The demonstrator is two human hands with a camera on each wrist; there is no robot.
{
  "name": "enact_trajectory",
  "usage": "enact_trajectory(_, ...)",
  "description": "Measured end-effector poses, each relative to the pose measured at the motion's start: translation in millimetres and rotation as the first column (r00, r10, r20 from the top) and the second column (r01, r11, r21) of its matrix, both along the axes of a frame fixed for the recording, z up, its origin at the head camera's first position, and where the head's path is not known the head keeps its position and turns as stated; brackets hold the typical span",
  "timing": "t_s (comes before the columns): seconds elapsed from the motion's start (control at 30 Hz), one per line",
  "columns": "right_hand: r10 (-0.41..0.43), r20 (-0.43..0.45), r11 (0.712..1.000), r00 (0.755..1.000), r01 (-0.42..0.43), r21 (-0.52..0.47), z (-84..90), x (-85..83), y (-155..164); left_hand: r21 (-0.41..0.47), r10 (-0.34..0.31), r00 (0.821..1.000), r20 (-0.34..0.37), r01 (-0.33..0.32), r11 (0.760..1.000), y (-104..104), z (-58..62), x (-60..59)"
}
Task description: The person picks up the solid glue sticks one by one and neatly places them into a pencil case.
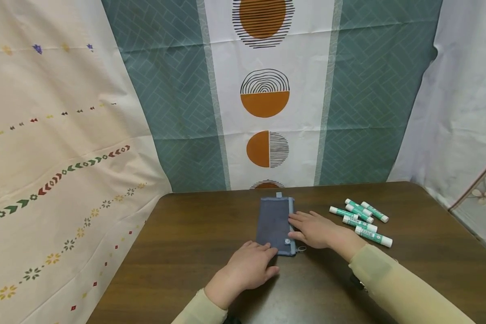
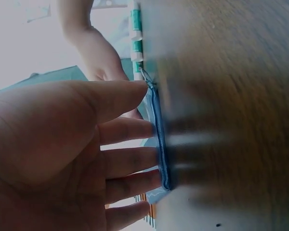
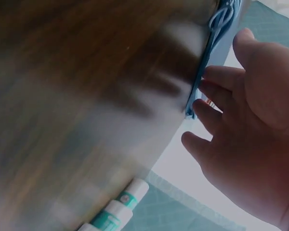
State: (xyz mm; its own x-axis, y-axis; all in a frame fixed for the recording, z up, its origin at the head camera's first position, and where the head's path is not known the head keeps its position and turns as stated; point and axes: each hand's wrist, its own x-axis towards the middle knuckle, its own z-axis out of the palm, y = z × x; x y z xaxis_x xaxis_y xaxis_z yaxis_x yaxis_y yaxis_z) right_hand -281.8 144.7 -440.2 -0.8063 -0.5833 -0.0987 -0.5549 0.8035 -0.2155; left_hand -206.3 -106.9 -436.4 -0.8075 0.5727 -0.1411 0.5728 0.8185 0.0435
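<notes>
My left hand (image 1: 249,267) and right hand (image 1: 313,229), both flat-fingered, rest on pouch (image 1: 273,222); markers (image 1: 362,220) just right.

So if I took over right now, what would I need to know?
Left hand: open, fingertips resting on the near end of the grey pouch.
Right hand: open, fingers on the pouch's right edge, by the zipper.
The pouch lies flat on the brown table; the glue sticks lie loose to its right.
Done: nothing is in the pouch as far as I can see.
Left: the sticks are untouched.

matt cloth pouch (image 1: 273,220), glossy wooden table (image 1: 194,234)
</notes>
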Motion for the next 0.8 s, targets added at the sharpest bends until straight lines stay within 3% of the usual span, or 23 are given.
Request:
enact_trajectory(0.17,-0.047,-0.026,0.998,0.999,0.046,-0.044,1.2,7.5,13.7,0.001,-0.005,1.000,-0.006,0.005,1.000,2.0,-0.6,0.5)
enact_trajectory(0.3,-0.094,-0.095,0.995,0.991,0.089,-0.053,1.1,15.5,26.5,-0.003,-0.006,1.000,-0.021,0.006,1.000,3.2,0.5,1.8)
enact_trajectory(0.6,-0.173,-0.245,0.984,0.954,0.158,-0.080,4.0,35.3,58.0,0.004,-0.016,0.998,-0.067,0.017,1.000,2.5,1.4,3.2)
enact_trajectory(0.8,-0.199,-0.271,0.979,0.942,0.182,-0.087,3.6,44.1,78.8,0.008,0.006,0.996,-0.092,-0.005,1.000,5.5,0.7,0.9)
